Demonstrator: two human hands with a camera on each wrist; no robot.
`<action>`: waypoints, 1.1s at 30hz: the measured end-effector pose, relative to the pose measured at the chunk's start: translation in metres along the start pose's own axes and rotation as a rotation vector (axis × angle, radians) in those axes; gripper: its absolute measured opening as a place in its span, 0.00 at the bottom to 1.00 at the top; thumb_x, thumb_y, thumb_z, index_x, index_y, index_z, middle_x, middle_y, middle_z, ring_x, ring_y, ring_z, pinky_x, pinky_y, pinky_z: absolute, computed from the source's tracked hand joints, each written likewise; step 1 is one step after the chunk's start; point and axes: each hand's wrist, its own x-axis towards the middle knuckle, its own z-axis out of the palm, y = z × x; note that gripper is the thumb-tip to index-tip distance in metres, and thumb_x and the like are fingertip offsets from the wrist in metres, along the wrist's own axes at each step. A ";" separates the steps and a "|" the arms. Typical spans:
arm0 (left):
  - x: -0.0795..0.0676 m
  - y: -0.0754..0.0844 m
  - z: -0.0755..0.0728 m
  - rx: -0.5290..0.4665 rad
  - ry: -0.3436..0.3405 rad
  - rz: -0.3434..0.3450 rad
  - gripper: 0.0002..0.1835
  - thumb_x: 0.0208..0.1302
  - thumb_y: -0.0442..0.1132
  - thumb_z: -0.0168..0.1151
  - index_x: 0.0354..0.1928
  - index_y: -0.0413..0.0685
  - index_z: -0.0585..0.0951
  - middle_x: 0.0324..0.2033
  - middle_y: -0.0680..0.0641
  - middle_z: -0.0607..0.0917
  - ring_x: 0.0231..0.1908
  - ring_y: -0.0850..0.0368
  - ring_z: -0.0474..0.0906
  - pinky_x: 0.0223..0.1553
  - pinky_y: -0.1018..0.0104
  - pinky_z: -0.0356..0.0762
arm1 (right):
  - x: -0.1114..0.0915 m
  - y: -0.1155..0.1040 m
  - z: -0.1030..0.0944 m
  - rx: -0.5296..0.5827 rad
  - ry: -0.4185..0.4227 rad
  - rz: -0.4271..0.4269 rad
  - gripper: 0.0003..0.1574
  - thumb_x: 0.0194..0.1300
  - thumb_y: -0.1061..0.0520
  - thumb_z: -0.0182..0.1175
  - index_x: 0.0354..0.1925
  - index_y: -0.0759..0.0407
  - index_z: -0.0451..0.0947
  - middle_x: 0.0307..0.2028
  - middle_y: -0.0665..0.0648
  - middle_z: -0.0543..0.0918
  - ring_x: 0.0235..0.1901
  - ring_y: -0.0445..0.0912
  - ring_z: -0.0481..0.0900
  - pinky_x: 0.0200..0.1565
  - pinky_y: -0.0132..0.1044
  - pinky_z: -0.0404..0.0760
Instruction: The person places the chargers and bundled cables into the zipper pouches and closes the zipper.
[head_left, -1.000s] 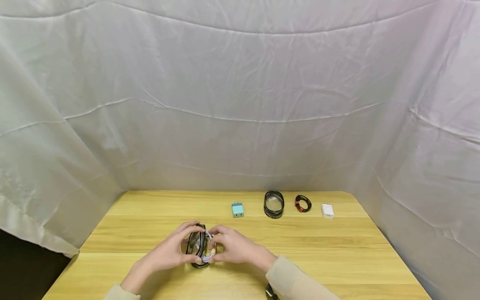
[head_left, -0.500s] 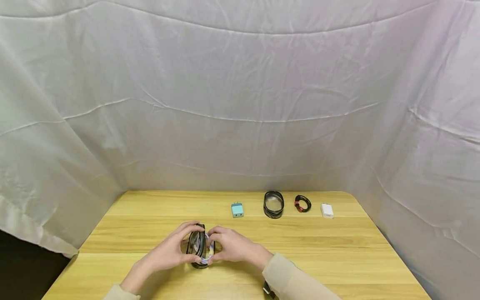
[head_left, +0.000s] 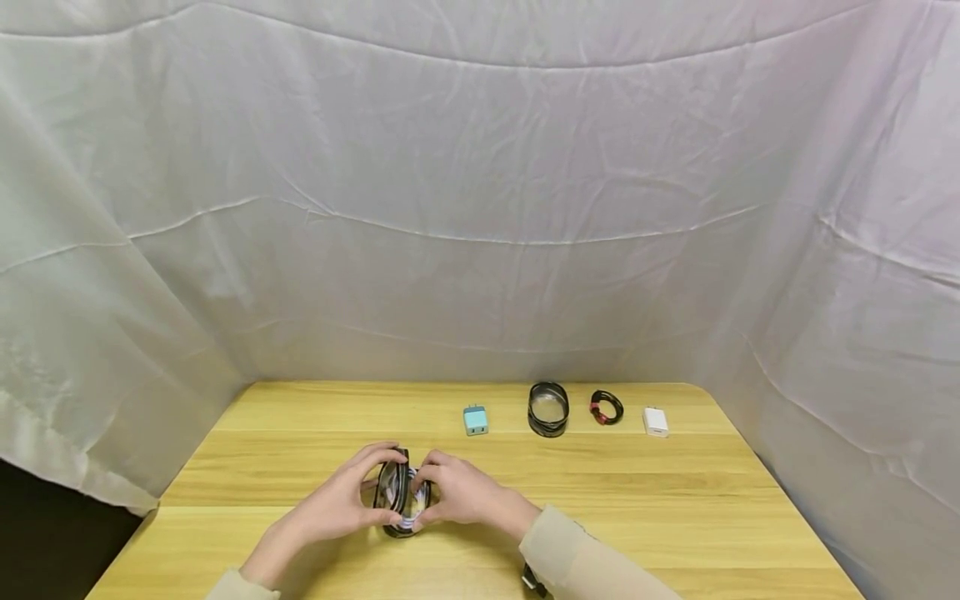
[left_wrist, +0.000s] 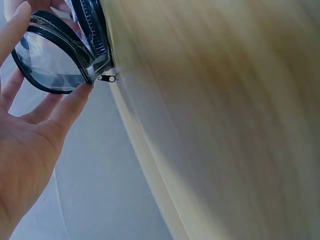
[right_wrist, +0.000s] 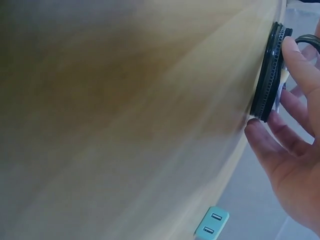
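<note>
A small round clear pouch with black trim and a zip stands unzipped, its two halves spread, at the front left of the table. My left hand grips one half between thumb and fingers. In the left wrist view the zip pull hangs at the pouch's lower corner. A coiled white-and-purple cable lies in the other half. My right hand holds the coil there with thumb and fingers, which cover part of it. The right wrist view shows the pouch's zipped edge beside these fingers.
Along the back of the wooden table sit a light-blue charger plug, a second clear black-rimmed pouch, a black cable coil with a red tie, and a white charger plug. A small black object shows beside the right sleeve.
My right hand has shifted slightly left, and the cable coil has moved deeper into the pouch half. My left hand keeps its grip in the same place.
</note>
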 end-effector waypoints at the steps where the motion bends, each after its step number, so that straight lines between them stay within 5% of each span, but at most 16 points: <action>1: 0.000 0.000 0.000 0.001 0.000 0.000 0.42 0.53 0.44 0.82 0.69 0.51 0.72 0.74 0.36 0.63 0.71 0.31 0.64 0.64 0.46 0.76 | 0.000 0.001 0.000 0.012 0.002 0.002 0.32 0.52 0.37 0.80 0.52 0.48 0.86 0.50 0.45 0.79 0.43 0.35 0.77 0.48 0.28 0.80; 15: 0.000 0.003 0.001 0.004 -0.001 -0.002 0.42 0.52 0.43 0.82 0.69 0.47 0.73 0.75 0.36 0.63 0.71 0.29 0.63 0.64 0.47 0.75 | 0.000 0.005 -0.010 0.013 -0.076 -0.053 0.29 0.61 0.45 0.76 0.58 0.52 0.86 0.48 0.46 0.83 0.45 0.35 0.76 0.51 0.26 0.77; 25: 0.000 0.004 0.000 0.001 -0.011 -0.022 0.41 0.53 0.45 0.82 0.69 0.46 0.73 0.75 0.36 0.62 0.72 0.30 0.63 0.64 0.46 0.75 | 0.003 -0.002 -0.008 -0.008 -0.062 -0.028 0.25 0.61 0.45 0.77 0.54 0.52 0.88 0.31 0.39 0.79 0.32 0.31 0.72 0.38 0.22 0.73; 33: -0.001 0.005 0.000 -0.009 -0.007 -0.027 0.42 0.52 0.42 0.82 0.69 0.47 0.73 0.75 0.32 0.61 0.71 0.29 0.64 0.64 0.48 0.76 | 0.004 -0.008 -0.006 -0.067 -0.049 -0.036 0.24 0.57 0.40 0.78 0.49 0.48 0.90 0.31 0.40 0.79 0.30 0.30 0.70 0.34 0.20 0.71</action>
